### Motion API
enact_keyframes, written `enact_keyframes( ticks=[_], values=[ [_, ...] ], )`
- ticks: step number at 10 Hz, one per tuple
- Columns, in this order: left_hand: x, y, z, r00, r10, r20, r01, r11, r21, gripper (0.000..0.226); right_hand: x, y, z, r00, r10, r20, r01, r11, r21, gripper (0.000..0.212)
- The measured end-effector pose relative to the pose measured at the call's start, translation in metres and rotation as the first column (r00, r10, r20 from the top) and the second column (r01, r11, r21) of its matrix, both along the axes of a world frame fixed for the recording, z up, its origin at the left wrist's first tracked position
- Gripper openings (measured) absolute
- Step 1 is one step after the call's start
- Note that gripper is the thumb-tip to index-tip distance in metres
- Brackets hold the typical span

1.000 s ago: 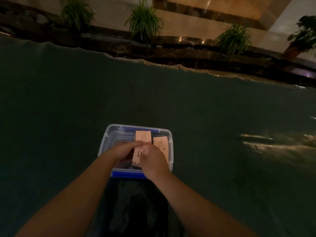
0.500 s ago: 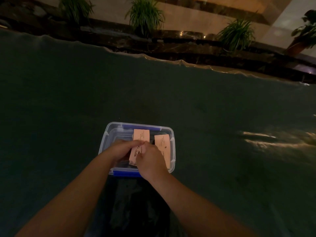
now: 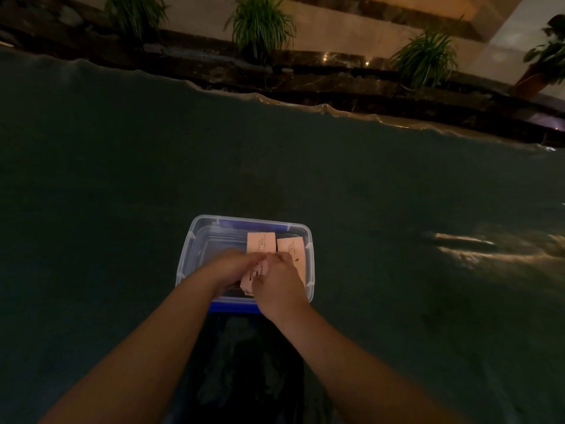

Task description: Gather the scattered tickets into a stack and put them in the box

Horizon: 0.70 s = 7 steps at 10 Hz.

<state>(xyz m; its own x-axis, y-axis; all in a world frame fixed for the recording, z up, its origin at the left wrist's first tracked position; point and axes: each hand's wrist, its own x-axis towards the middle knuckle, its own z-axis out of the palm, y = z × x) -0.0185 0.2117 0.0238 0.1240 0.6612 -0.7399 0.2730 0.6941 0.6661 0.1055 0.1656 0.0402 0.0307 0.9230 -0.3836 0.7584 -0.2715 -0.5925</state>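
Observation:
A clear plastic box (image 3: 195, 240) with blue clips stands on the dark green cloth in front of me. Inside it lie pale pink tickets: one (image 3: 260, 241) at the back middle and one (image 3: 292, 247) to its right. My left hand (image 3: 230, 267) and my right hand (image 3: 276, 283) are both inside the box, fingertips meeting, pinching a tilted pink ticket (image 3: 255, 275) between them. The lower part of that ticket is hidden under my right hand.
The dark green cloth (image 3: 122, 179) covers the whole table, its wavy far edge at the back. Beyond it run a dark stone ledge and several potted plants (image 3: 261, 26). A bright reflection (image 3: 464, 246) lies on the cloth to the right.
The hands stayed in the box and the ticket between them tilted a little more to the left. The camera dipped slightly, so the box sits lower in view.

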Motion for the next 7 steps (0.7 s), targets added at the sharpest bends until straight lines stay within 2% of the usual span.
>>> enact_keyframes(
  ticks=[2,4,5,6,7],
  values=[
    [0.011,-0.001,-0.003,0.988,-0.104,-0.118,0.108,0.994,0.022,0.029,0.000,0.002,-0.003,0.995,0.069,0.075,-0.070,0.998,0.009,0.039],
    [0.015,-0.002,0.002,0.963,-0.081,-0.258,0.125,0.980,0.157,0.026,0.007,0.006,0.004,0.979,0.164,0.124,-0.164,0.986,-0.008,0.029],
    [0.008,-0.005,0.005,0.931,-0.096,-0.353,0.197,0.945,0.261,0.008,0.016,0.005,0.015,0.987,0.139,0.076,-0.138,0.990,-0.011,0.037],
    [0.002,-0.009,0.017,0.897,-0.131,-0.422,0.269,0.919,0.288,0.022,0.028,0.003,0.026,0.990,0.128,0.066,-0.128,0.992,0.002,0.041],
    [-0.003,-0.012,0.047,0.794,-0.084,-0.602,0.391,0.829,0.399,0.048,0.051,0.000,0.047,0.979,0.156,0.129,-0.166,0.983,0.074,0.031]
  ],
)
